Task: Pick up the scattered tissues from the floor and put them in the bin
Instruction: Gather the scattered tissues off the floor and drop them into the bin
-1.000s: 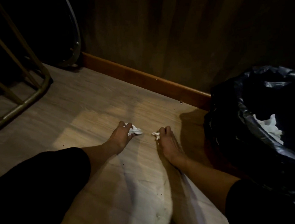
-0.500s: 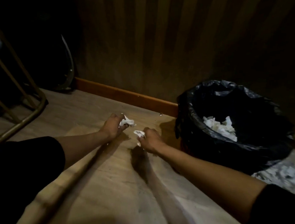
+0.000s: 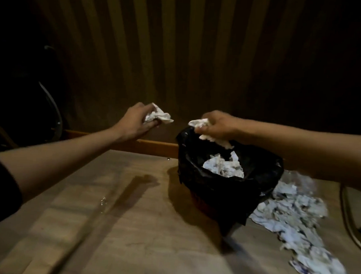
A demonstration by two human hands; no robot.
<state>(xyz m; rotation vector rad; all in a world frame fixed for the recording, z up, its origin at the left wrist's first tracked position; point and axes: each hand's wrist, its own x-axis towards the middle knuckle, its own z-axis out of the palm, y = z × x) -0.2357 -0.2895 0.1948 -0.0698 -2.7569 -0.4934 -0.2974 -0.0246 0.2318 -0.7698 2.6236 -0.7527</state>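
Right hand [image 3: 216,126] clutches a crumpled tissue [image 3: 198,123] over the rim of the black-lined bin [image 3: 225,190], which holds more tissues [image 3: 223,166]. Left hand [image 3: 134,122] grips another tissue wad [image 3: 158,116], raised left of the bin.

Pale crumpled litter [image 3: 292,216] right of bin [image 3: 224,192]: motion-blurred, cut by lower edge. Right forearm [image 3: 319,155] hid bin's far rim. Left corner too dark.

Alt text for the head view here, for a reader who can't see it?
Both hands hold crumpled tissues: the right hand over a black-lined bin that already contains tissues, the left hand short of it, above the wooden floor. More white paper litters the floor right of the bin.
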